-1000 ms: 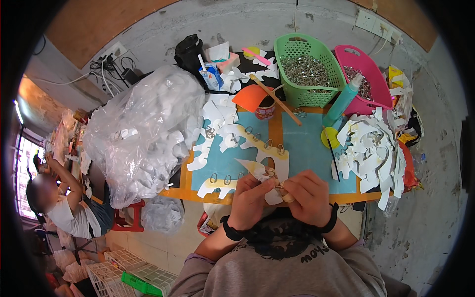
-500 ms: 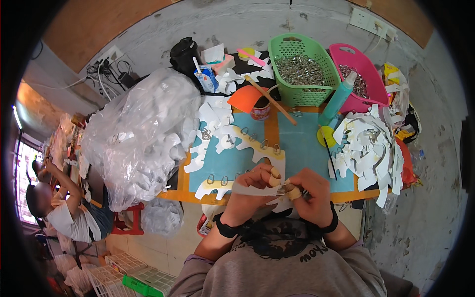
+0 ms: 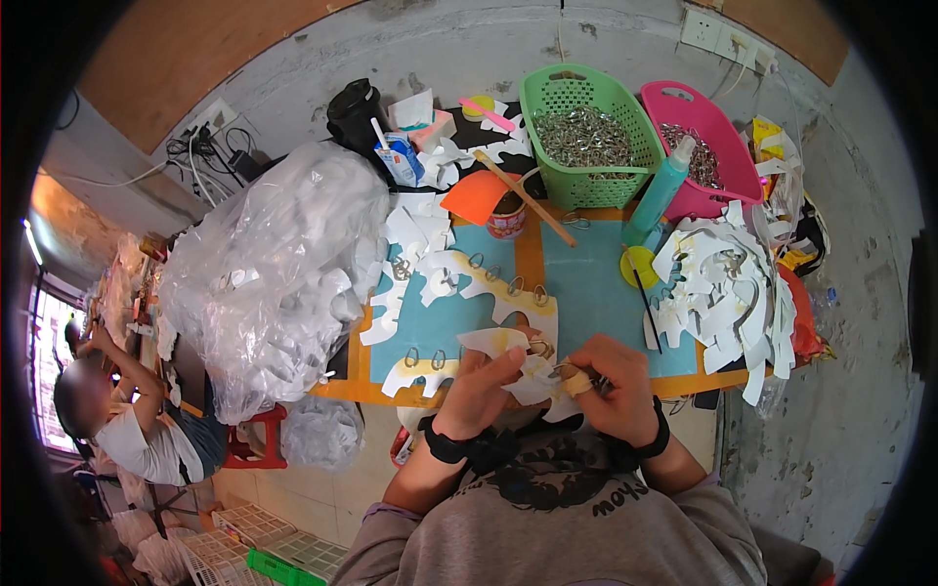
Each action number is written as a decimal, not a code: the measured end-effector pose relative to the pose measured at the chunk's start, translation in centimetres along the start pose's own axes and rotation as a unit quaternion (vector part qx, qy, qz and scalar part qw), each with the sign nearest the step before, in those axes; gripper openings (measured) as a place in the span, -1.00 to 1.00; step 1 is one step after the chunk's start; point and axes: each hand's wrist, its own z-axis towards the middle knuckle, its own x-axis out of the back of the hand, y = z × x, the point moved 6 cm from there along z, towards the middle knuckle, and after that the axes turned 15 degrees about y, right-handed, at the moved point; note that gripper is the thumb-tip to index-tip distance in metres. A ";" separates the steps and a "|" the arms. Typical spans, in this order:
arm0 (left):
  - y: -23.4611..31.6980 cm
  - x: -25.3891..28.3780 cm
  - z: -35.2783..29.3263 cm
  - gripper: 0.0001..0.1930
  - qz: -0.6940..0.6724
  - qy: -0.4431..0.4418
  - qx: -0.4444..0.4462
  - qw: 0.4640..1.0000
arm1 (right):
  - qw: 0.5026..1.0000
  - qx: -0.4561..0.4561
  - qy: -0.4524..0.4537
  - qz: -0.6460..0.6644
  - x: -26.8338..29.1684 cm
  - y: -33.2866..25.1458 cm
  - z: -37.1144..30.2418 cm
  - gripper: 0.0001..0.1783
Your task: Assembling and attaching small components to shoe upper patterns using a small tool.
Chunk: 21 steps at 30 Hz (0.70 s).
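Lifted the white piece (image 3: 490, 341) since half a second ago, pinching it in left hand (image 3: 476, 396); cannot tell the hold of bunched right hand (image 3: 623, 389).

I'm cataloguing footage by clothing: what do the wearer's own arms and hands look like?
The left hand and right hand each have a black wristband; the right also wears a tan finger wrap. The grey sleeves show purplish edges.

Black container (image 3: 356, 115) beside blue-and-white carton (image 3: 401, 162)
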 end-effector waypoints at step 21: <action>-2.0 1.2 0.7 -0.72 0.129 -0.048 -0.113 0.984 | 0.998 0.050 0.004 -0.042 -0.8 -0.1 -0.4 -0.78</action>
